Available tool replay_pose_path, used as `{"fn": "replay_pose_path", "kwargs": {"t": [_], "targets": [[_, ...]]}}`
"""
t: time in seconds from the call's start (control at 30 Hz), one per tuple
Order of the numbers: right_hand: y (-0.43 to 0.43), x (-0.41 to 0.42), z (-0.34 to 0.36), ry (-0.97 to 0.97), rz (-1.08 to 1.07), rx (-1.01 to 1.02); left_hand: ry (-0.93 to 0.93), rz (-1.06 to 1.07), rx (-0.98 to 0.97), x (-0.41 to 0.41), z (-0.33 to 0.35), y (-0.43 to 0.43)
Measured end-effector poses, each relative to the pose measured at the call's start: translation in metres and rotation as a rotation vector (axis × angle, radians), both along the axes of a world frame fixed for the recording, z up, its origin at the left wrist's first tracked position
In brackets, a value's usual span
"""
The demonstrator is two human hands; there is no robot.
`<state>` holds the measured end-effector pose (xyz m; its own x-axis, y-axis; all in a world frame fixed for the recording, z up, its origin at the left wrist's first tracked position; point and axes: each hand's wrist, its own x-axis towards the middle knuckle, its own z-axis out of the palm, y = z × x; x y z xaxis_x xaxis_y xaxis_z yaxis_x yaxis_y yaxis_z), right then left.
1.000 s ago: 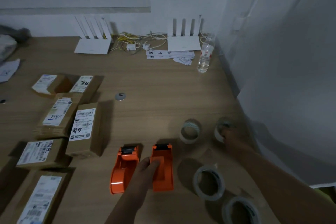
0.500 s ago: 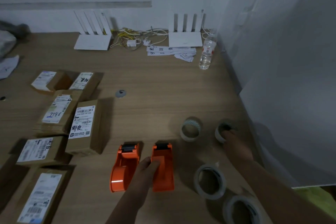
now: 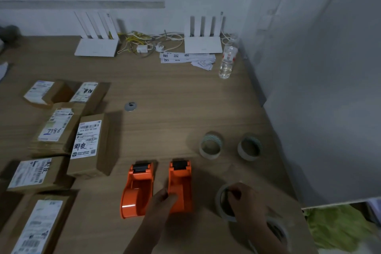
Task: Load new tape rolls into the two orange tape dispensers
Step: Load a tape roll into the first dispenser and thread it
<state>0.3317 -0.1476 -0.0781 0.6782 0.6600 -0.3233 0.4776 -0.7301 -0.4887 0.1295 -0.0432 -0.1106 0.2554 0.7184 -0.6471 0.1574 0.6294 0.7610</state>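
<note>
Two orange plastic tape dispensers stand side by side near the front of the wooden table point(image 3: 185, 97): the left dispenser point(image 3: 137, 188) untouched, the right dispenser point(image 3: 179, 183) pinched at its near end by the left hand point(image 3: 159, 206). Just right, the right hand point(image 3: 246, 202) grasps a clear tape roll point(image 3: 221, 202), fingers hooked inside; another roll point(image 3: 278, 231) lies nearer. Two smaller rolls point(image 3: 211, 145) sit farther off. Left, labelled cardboard parcels point(image 3: 90, 144), one marked "1186"; open tabletop beyond
</note>
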Motion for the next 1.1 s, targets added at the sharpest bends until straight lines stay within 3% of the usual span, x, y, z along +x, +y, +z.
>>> {"fn": "replay_pose_path", "kwargs": {"t": [0.2,0.43,0.73,1.1], "targets": [[0.013,-0.013,0.003,0.003,-0.045,-0.173,0.106,-0.056,0.05,-0.004,0.002,0.001],[0.026,-0.018,-0.019,0.111,-0.159,-0.179,0.219,-0.108,0.077,-0.009,0.017,0.009],[0.023,-0.027,-0.025,0.064,-0.24,-0.137,0.126,-0.083,0.161,-0.023,0.03,0.018],[-0.006,-0.049,-0.005,0.182,-0.43,0.242,0.013,-0.13,0.218,-0.045,0.042,0.036]]}}
